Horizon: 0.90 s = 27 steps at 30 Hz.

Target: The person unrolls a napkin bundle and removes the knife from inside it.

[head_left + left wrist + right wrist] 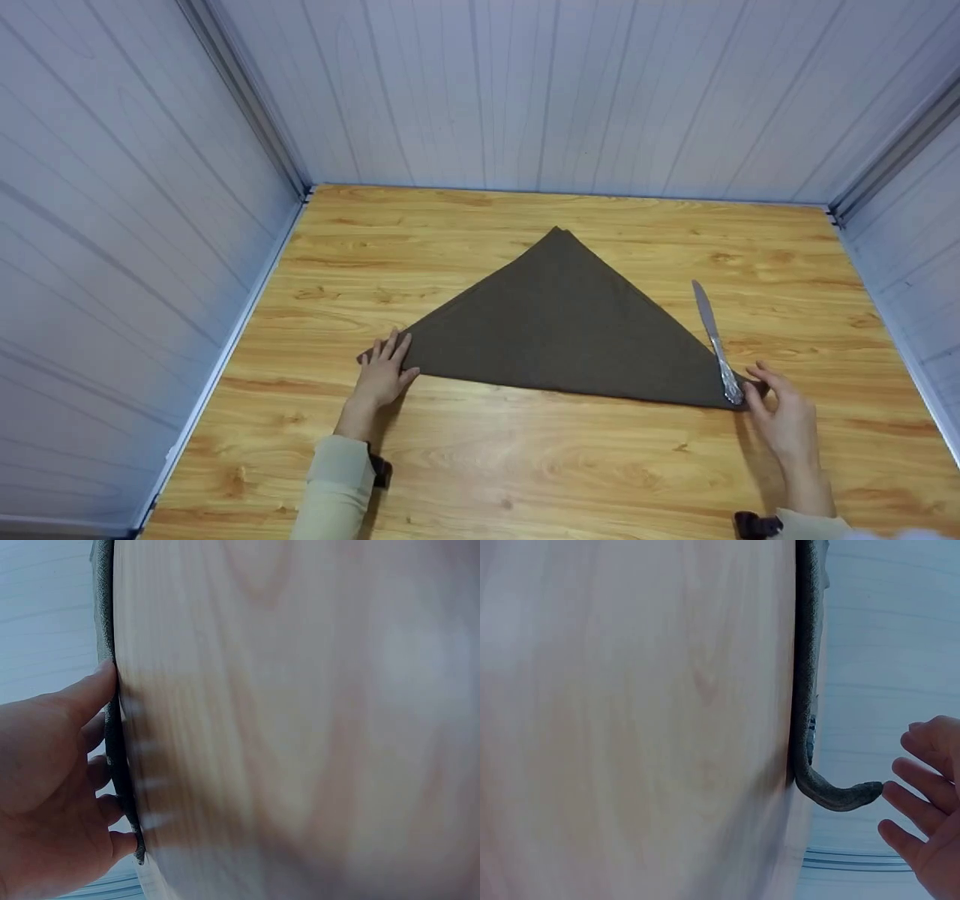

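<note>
A dark brown cloth napkin (555, 322) lies folded into a triangle, its peak pointing to the back. My left hand (382, 375) rests on its left corner with fingers spread; in the left wrist view the thumb (90, 694) touches the front edge. A table knife (712, 330) with an ornate silver handle lies across the right side, its handle on the cloth and its blade past the slanted edge. My right hand (784, 420) is beside the right corner, fingers loosely extended. In the right wrist view that corner (847, 797) curls upward and meets a fingertip.
The napkin lies on a wood-grain tabletop (495, 465). Pale panel walls stand at the back (510, 97), the left (112, 247) and the right (915, 240). Dark wrist cameras (381, 471) are strapped at the sleeve cuffs.
</note>
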Each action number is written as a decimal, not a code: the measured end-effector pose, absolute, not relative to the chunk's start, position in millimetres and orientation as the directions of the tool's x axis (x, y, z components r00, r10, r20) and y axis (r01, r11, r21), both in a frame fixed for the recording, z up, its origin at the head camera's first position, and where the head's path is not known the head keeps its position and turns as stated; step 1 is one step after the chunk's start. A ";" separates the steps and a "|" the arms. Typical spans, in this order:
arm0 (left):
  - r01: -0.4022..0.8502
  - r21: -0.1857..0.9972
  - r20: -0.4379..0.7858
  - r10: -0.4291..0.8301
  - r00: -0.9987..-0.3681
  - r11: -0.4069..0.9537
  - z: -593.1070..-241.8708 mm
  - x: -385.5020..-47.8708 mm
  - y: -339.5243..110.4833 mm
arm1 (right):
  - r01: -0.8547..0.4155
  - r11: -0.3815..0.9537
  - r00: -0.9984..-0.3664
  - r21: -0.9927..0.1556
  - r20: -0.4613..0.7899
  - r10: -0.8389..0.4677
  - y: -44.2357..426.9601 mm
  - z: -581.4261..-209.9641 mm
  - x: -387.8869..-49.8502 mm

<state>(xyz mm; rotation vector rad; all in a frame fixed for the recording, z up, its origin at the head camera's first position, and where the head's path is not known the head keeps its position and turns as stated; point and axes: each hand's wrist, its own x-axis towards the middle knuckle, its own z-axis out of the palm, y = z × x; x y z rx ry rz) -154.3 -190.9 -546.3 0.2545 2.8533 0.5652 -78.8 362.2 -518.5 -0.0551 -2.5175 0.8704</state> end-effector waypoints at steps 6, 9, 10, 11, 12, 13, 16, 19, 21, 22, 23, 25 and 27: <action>0.125 0.393 -0.179 0.209 -0.961 0.911 -546.3 -154.1 -191.0 | -0.158 0.804 -0.886 -0.574 0.441 0.141 359.0 -521.3 -76.1; 0.128 0.394 -0.173 0.210 -0.962 0.910 -546.2 -153.9 -191.2 | -0.156 0.806 -0.908 -0.571 0.404 0.111 359.9 -523.6 -74.2; 0.127 0.393 -0.172 0.209 -0.963 0.910 -546.4 -153.9 -191.4 | -0.152 0.805 -0.916 -0.574 0.388 0.104 360.5 -524.0 -73.7; 0.128 0.394 -0.170 0.209 -0.963 0.910 -546.5 -153.8 -191.6 | -0.146 0.806 -0.924 -0.574 0.370 0.096 361.4 -524.3 -73.1; 0.127 0.394 -0.169 0.208 -0.963 0.910 -546.5 -153.7 -191.7 | -0.136 0.807 -0.933 -0.574 0.349 0.091 362.2 -524.1 -72.4; 0.127 0.394 -0.168 0.207 -0.964 0.910 -546.7 -153.7 -191.9 | -0.125 0.808 -0.942 -0.576 0.325 0.086 363.3 -524.0 -72.0; 0.125 0.393 -0.169 0.205 -0.964 0.911 -546.9 -153.4 -192.0 | -0.091 0.808 -0.965 -0.582 0.250 0.072 366.9 -523.9 -71.1; 0.125 0.388 -0.171 0.205 -0.964 0.913 -546.8 -153.0 -191.8 | -0.061 0.810 -0.980 -0.583 0.188 0.061 371.1 -525.1 -70.8; 0.126 0.390 -0.172 0.206 -0.963 0.912 -546.5 -152.8 -191.7 | -0.048 0.816 -0.985 -0.576 0.161 0.055 373.9 -526.0 -70.5; 0.127 0.392 -0.171 0.208 -0.963 0.911 -546.2 -152.6 -191.7 | -0.045 0.820 -0.987 -0.571 0.152 0.051 375.4 -526.6 -70.5; 0.128 0.395 -0.172 0.210 -0.963 0.910 -545.9 -152.4 -191.7 | -0.042 0.824 -0.988 -0.565 0.144 0.048 376.7 -527.0 -70.5; 0.132 0.403 -0.168 0.214 -0.962 0.906 -545.3 -152.0 -191.9 | -0.039 0.834 -0.991 -0.550 0.128 0.038 378.8 -527.3 -70.2; 0.139 0.405 -0.161 0.220 -0.962 0.904 -544.9 -151.6 -192.1 | -0.034 0.841 -0.994 -0.539 0.102 0.025 380.7 -527.5 -69.8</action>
